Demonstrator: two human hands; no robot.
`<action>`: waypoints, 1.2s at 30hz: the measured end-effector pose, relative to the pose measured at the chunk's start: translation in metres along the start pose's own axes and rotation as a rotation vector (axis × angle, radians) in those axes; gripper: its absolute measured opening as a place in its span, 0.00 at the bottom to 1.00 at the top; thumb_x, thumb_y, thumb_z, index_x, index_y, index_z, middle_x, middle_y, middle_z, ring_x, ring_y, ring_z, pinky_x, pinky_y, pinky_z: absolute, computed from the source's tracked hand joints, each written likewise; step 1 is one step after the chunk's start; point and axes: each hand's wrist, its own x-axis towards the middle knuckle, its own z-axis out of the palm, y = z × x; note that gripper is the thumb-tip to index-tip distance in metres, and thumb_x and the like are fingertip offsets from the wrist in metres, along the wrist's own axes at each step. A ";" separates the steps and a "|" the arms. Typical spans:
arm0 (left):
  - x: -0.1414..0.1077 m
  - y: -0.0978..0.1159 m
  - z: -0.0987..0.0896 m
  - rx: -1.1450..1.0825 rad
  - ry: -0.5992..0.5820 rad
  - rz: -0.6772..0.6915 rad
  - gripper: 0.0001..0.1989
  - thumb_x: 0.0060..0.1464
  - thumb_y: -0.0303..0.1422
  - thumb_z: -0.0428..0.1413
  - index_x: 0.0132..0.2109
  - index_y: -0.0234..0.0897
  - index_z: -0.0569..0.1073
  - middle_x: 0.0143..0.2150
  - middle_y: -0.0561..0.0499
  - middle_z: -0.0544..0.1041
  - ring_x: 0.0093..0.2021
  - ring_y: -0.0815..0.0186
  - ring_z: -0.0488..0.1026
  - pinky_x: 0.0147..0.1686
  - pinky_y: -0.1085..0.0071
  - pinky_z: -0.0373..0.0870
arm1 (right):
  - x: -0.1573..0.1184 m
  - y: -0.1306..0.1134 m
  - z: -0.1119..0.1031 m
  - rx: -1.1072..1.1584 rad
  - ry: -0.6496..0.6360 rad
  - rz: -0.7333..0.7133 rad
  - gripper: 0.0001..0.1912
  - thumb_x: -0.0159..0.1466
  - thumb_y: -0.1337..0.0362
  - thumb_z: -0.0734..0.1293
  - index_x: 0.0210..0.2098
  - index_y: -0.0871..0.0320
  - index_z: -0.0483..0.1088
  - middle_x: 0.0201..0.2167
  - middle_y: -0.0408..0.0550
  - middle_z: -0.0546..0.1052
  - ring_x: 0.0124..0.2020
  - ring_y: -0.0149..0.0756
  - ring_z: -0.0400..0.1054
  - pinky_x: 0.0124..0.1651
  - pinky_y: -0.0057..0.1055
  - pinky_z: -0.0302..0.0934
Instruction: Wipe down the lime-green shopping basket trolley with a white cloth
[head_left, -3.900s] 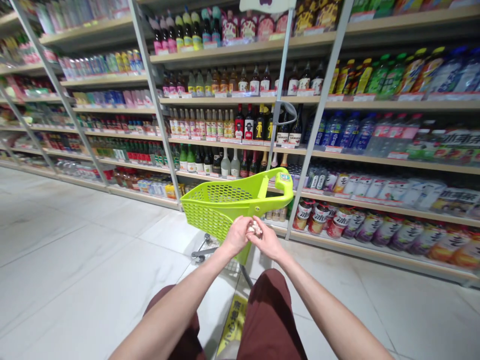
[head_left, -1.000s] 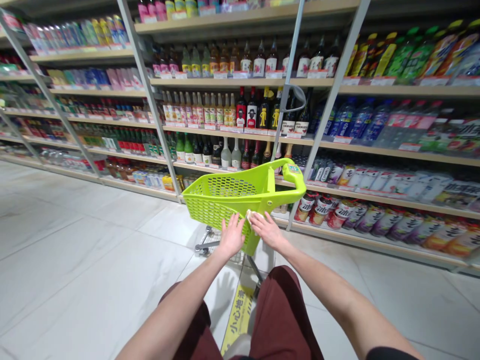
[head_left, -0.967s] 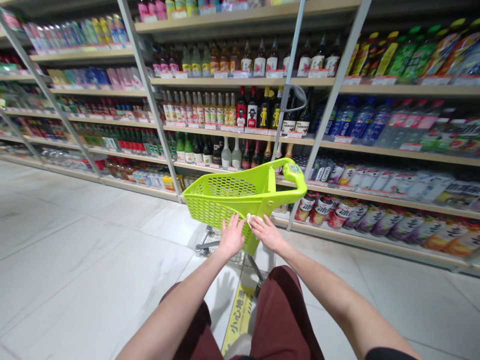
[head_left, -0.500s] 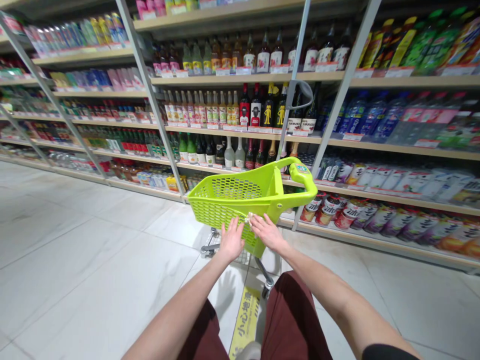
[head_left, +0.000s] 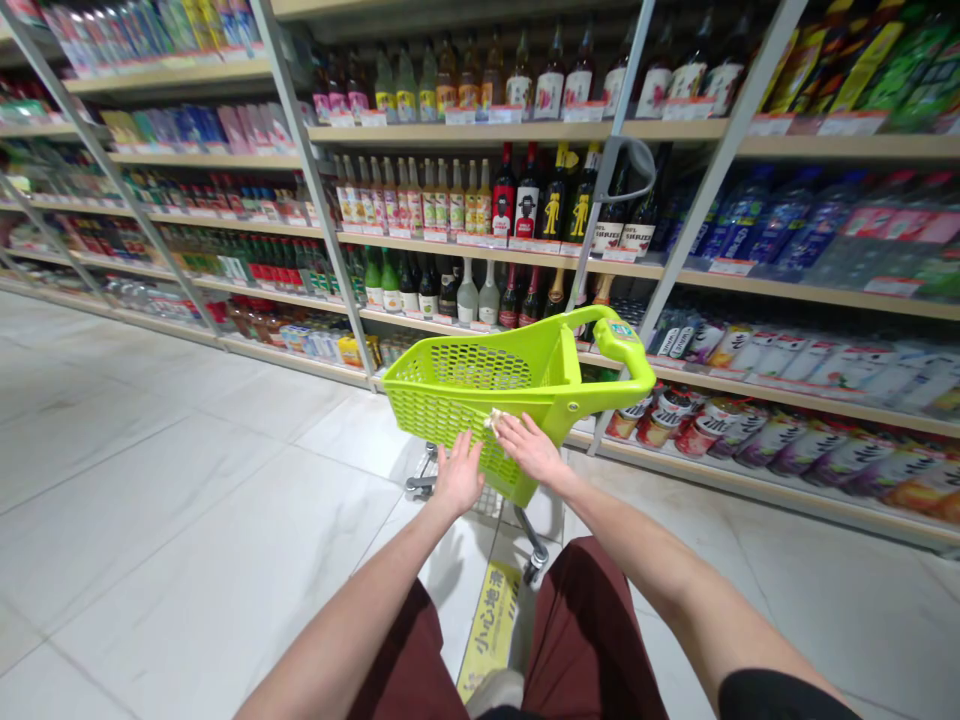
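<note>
A lime-green shopping cart (head_left: 555,410) with a perforated basket stands side-on in front of me. Under the fingers of my right hand (head_left: 531,450) is a crumpled whitish cloth or tissue (head_left: 495,420), pressed against the basket's near side. My left hand (head_left: 459,475) has its fingers spread at the lower part of the same side, to the left of my right hand, and nothing is seen in it. Whether its fingertips touch the basket cannot be made out.
Shelves (head_left: 420,240) of bottles and drink packs run behind the cart. A grey metal pole with a looped holder (head_left: 634,168) rises behind the handle. On the tiled floor between my legs lies a yellow strip (head_left: 487,630) with printed characters.
My right hand and the cloth have shifted slightly left and up along the basket side. The shelves and cart sit a little differently in view.
</note>
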 end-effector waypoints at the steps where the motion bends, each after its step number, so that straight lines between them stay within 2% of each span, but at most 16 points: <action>1: -0.001 -0.002 0.001 -0.001 0.003 -0.001 0.26 0.48 0.32 0.49 0.57 0.38 0.58 0.64 0.44 0.49 0.63 0.58 0.45 0.58 0.50 0.43 | -0.005 -0.006 0.006 0.012 -0.026 -0.016 0.16 0.60 0.70 0.60 0.49 0.60 0.64 0.55 0.52 0.64 0.60 0.41 0.49 0.59 0.47 0.44; 4: -0.002 -0.012 -0.001 0.005 0.017 -0.032 0.26 0.48 0.32 0.49 0.56 0.38 0.58 0.64 0.44 0.50 0.63 0.58 0.45 0.58 0.50 0.43 | -0.006 -0.013 0.007 0.041 -0.023 -0.061 0.15 0.61 0.69 0.60 0.48 0.57 0.64 0.55 0.50 0.64 0.59 0.39 0.50 0.59 0.47 0.44; 8: 0.005 -0.023 -0.009 0.011 0.029 -0.087 0.26 0.48 0.32 0.49 0.56 0.37 0.58 0.64 0.43 0.50 0.63 0.58 0.45 0.58 0.50 0.43 | 0.028 0.001 -0.019 0.032 0.120 0.050 0.17 0.62 0.70 0.57 0.51 0.55 0.62 0.58 0.48 0.59 0.61 0.39 0.44 0.60 0.49 0.40; 10: 0.006 -0.024 -0.010 0.005 0.033 -0.089 0.26 0.48 0.32 0.48 0.57 0.37 0.58 0.64 0.43 0.49 0.63 0.57 0.45 0.58 0.50 0.43 | 0.045 0.007 -0.023 0.017 0.140 0.081 0.18 0.63 0.71 0.57 0.51 0.55 0.62 0.58 0.47 0.59 0.62 0.40 0.44 0.61 0.49 0.39; 13: 0.002 -0.026 -0.007 -0.008 0.038 -0.072 0.26 0.49 0.32 0.48 0.57 0.37 0.57 0.64 0.43 0.49 0.63 0.58 0.44 0.58 0.50 0.43 | 0.050 0.002 -0.007 0.010 0.076 0.034 0.18 0.62 0.71 0.58 0.51 0.57 0.62 0.57 0.48 0.60 0.61 0.41 0.45 0.60 0.48 0.41; 17: -0.010 -0.035 0.003 -0.008 0.023 -0.073 0.26 0.48 0.31 0.48 0.56 0.37 0.58 0.64 0.43 0.50 0.63 0.58 0.44 0.58 0.50 0.41 | 0.028 -0.022 0.034 0.038 -0.037 -0.049 0.17 0.60 0.70 0.61 0.49 0.59 0.64 0.55 0.51 0.64 0.60 0.41 0.49 0.60 0.47 0.44; 19: -0.014 -0.042 0.006 -0.002 0.013 -0.068 0.27 0.48 0.31 0.48 0.57 0.36 0.56 0.64 0.43 0.49 0.63 0.58 0.44 0.59 0.50 0.40 | 0.019 -0.030 0.044 0.055 -0.071 -0.087 0.15 0.60 0.70 0.61 0.47 0.59 0.65 0.52 0.51 0.66 0.59 0.40 0.51 0.59 0.47 0.45; 22: -0.014 -0.052 0.006 0.005 0.007 -0.057 0.30 0.48 0.30 0.48 0.59 0.34 0.52 0.64 0.43 0.48 0.64 0.59 0.42 0.59 0.50 0.37 | 0.028 -0.032 0.039 0.051 -0.052 -0.099 0.16 0.61 0.70 0.60 0.49 0.58 0.64 0.55 0.50 0.64 0.59 0.40 0.50 0.60 0.48 0.43; 25: -0.008 -0.058 0.003 0.009 0.012 -0.082 0.31 0.48 0.30 0.47 0.60 0.33 0.50 0.64 0.43 0.47 0.64 0.58 0.40 0.59 0.50 0.36 | 0.058 -0.026 0.026 0.032 0.005 -0.071 0.22 0.62 0.72 0.57 0.55 0.55 0.57 0.59 0.48 0.57 0.62 0.41 0.43 0.61 0.50 0.38; 27: -0.004 -0.060 0.002 0.013 0.024 -0.093 0.32 0.48 0.30 0.48 0.60 0.33 0.50 0.64 0.43 0.46 0.64 0.57 0.39 0.59 0.50 0.37 | 0.076 -0.023 0.024 0.019 0.015 -0.048 0.23 0.61 0.73 0.57 0.56 0.56 0.55 0.59 0.49 0.56 0.62 0.42 0.42 0.61 0.51 0.36; 31: -0.004 -0.064 0.004 0.028 0.034 -0.068 0.31 0.48 0.31 0.47 0.60 0.31 0.50 0.64 0.42 0.47 0.64 0.57 0.40 0.59 0.48 0.39 | 0.091 -0.021 0.035 0.005 -0.002 -0.075 0.23 0.61 0.72 0.58 0.56 0.60 0.56 0.59 0.52 0.56 0.62 0.45 0.40 0.60 0.54 0.37; 36: -0.006 -0.077 0.012 0.055 0.026 -0.093 0.30 0.48 0.31 0.46 0.59 0.30 0.51 0.64 0.41 0.47 0.63 0.57 0.42 0.58 0.48 0.41 | 0.096 -0.013 0.047 0.036 0.021 -0.133 0.19 0.62 0.71 0.59 0.53 0.58 0.59 0.59 0.51 0.57 0.62 0.42 0.39 0.61 0.53 0.36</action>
